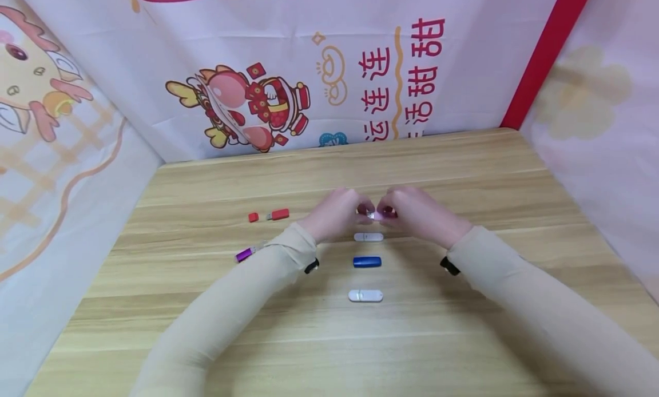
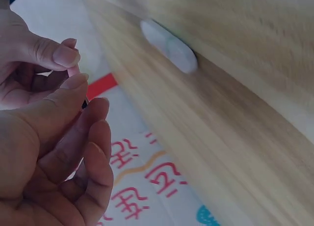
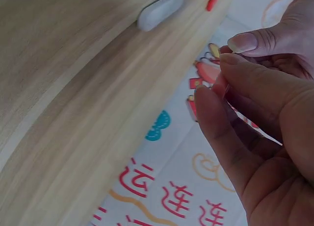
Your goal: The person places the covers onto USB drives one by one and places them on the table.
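Note:
Over the far middle of the table, my two hands meet at a small pink USB stick (image 1: 379, 216), its metal plug showing on the left side. My left hand (image 1: 337, 212) pinches the plug end between thumb and fingers. From the other side my right hand (image 1: 418, 212) pinches the pink body. Both wrist views show the fingertips almost touching, and they hide most of the stick. Just below the hands in the head view lies a white USB stick (image 1: 368, 237), capped. The same white stick shows on the wood in both wrist views.
Nearer me lie a blue USB stick (image 1: 367, 262) and another white stick (image 1: 365, 296). On the left are a red USB stick (image 1: 280, 214) with its plug bare, a red cap (image 1: 253, 217) and a purple stick (image 1: 244, 254) beside my left sleeve. Printed cloth (image 1: 304, 31) hangs behind the table.

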